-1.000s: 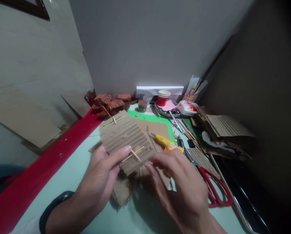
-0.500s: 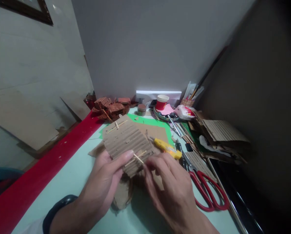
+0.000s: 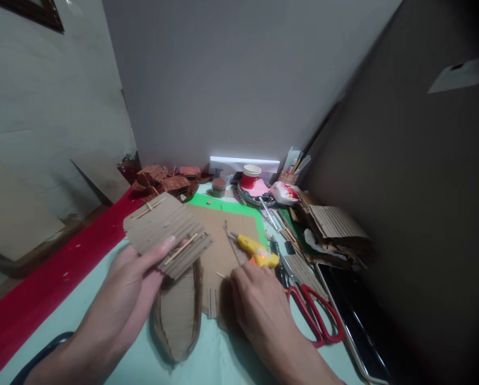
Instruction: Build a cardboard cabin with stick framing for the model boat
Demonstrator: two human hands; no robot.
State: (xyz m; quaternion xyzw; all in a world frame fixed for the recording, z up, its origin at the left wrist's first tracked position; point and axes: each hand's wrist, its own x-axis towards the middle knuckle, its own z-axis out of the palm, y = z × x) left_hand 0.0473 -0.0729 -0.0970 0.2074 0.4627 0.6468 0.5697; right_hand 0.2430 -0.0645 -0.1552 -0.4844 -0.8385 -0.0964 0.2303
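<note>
Holding a corrugated cardboard panel (image 3: 154, 229) tilted above the table (image 3: 213, 369), the left hand (image 3: 130, 289) is closed on its near edge, thumb on top and fingers mostly hidden beneath. Slim wooden sticks (image 3: 182, 249) lie on the panel near two opposite ends. The right hand (image 3: 261, 299) is curled low, just beside the yellow glue gun (image 3: 259, 250); another stick (image 3: 220, 275) shows its tip by the fingers, but whether they pinch it I cannot tell. A boat-shaped cardboard piece (image 3: 179, 315) is partly covered by the panel; red-handled scissors (image 3: 306, 307) lie further right.
</note>
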